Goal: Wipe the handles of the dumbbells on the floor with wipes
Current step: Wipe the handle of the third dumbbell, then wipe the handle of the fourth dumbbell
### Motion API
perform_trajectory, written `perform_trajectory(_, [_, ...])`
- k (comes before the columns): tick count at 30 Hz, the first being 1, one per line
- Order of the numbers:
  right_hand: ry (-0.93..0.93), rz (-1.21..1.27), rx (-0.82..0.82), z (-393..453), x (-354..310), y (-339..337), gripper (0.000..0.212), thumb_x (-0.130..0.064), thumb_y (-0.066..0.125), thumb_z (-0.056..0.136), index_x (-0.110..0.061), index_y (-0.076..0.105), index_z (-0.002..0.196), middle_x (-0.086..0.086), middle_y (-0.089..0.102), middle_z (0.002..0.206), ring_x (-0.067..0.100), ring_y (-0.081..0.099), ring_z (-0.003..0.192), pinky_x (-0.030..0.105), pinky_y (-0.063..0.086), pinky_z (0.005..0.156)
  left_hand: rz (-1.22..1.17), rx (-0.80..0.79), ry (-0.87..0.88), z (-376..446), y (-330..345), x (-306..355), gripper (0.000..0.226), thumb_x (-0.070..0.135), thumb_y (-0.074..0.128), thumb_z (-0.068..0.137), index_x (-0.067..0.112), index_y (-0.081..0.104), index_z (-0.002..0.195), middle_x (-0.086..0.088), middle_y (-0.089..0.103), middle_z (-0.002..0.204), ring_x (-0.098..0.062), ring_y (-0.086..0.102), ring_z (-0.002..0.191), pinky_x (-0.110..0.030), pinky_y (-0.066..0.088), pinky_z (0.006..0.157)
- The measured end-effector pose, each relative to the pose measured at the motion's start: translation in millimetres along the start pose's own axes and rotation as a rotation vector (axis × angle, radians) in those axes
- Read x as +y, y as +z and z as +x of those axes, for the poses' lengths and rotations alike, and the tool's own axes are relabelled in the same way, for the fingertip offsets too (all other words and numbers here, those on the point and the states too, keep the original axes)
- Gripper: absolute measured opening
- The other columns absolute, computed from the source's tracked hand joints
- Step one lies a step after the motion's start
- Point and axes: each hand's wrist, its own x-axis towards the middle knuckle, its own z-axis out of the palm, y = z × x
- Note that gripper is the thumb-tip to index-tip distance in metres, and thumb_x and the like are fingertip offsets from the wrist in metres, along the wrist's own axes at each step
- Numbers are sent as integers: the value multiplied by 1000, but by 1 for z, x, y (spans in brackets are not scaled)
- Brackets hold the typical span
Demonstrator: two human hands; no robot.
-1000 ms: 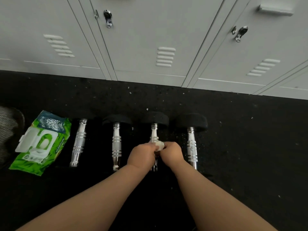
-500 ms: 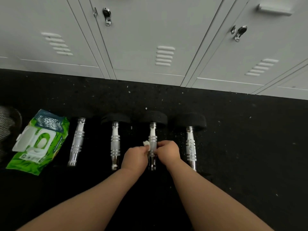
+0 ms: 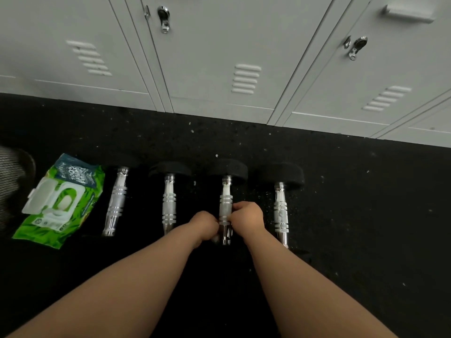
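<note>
Several dumbbells with chrome handles and black heads lie side by side on the black floor. Both hands work at the third dumbbell [image 3: 225,203] from the left, low on its handle. My left hand [image 3: 206,225] is curled against the handle's left side, and a small white bit of wipe [image 3: 215,238] peeks out beneath its fingers. My right hand [image 3: 247,217] curls round the handle from the right. The handle's upper part shows bare above the hands. Neighbouring dumbbells [image 3: 169,203] [image 3: 280,211] lie untouched on either side.
A green pack of wipes [image 3: 61,203] with its white lid flipped open lies at the left, beside the leftmost dumbbell [image 3: 117,201]. A grey knitted thing [image 3: 9,181] sits at the left edge. Grey lockers [image 3: 219,45] stand along the back.
Both hands have slid down the third handle towards me. The wipe, seen between the hands earlier, went to the left side and is now mostly hidden under my left hand.
</note>
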Motion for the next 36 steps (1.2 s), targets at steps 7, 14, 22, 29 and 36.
perform_trajectory(7, [-8,4,2,-2,4,-4,19,-6,64,78,-12,73,93,8,73,91,20,67,82,25,53,63,14,-147,-60,-13,-27,18,18,-7,46,89,1,59,78,-13,53,74,-23,55,69,-26,43,54])
perform_trajectory(14, [-276,229,-60,-17,-1,-16,41,-5,64,81,-14,62,121,3,64,109,8,60,90,3,44,65,135,264,285,-27,-50,24,26,15,53,93,18,70,112,-6,68,111,-21,61,104,-21,43,82])
perform_trajectory(22, [-558,-263,324,0,-5,-19,4,-6,58,78,-7,61,81,5,51,91,26,53,82,31,44,66,-720,226,82,-5,-40,27,13,12,58,86,8,65,77,-13,67,85,-22,65,78,-35,57,79])
perform_trajectory(29, [-643,-742,-163,-3,6,-11,32,-9,56,81,-13,67,111,6,51,125,27,51,112,30,46,94,-37,254,10,20,-33,39,47,54,64,79,7,65,85,-8,69,91,-20,60,79,-27,46,67])
perform_trajectory(36, [-363,-733,-448,-20,1,-28,27,-8,56,85,-13,72,106,9,65,115,25,61,107,33,49,96,272,270,75,16,-33,50,46,51,72,74,13,49,62,2,49,61,-13,47,58,-24,36,57])
